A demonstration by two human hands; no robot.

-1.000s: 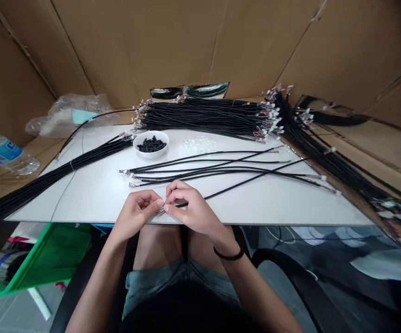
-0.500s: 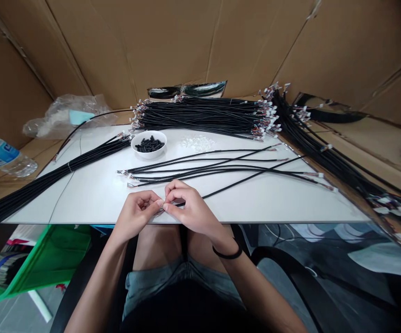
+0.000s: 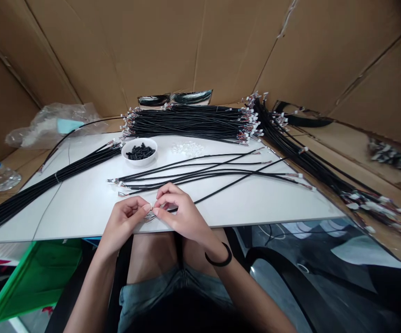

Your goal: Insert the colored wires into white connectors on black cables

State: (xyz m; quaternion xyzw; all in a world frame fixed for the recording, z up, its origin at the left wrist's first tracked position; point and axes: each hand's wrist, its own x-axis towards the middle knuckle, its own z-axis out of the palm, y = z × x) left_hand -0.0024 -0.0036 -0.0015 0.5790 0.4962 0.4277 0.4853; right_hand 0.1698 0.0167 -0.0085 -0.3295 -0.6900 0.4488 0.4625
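"Where did the hands sit?"

"Low over the near edge of a white board. The left hand and right hand curled toward each other, both closed in a fingertip pinch on a small white connector."

"And its cable?"

"A black cable ran from that pinch up and to the right across the board, a black band circling the right wrist just below it."

"What lay close by?"

"Just beyond the fingers — a loose spread of black cables with connectors at their ends. Farther off sat a white bowl of short black pieces, beside a scatter of clear parts."

"Anything else?"

"Thick cable bundles — along the far edge, with more at either side"
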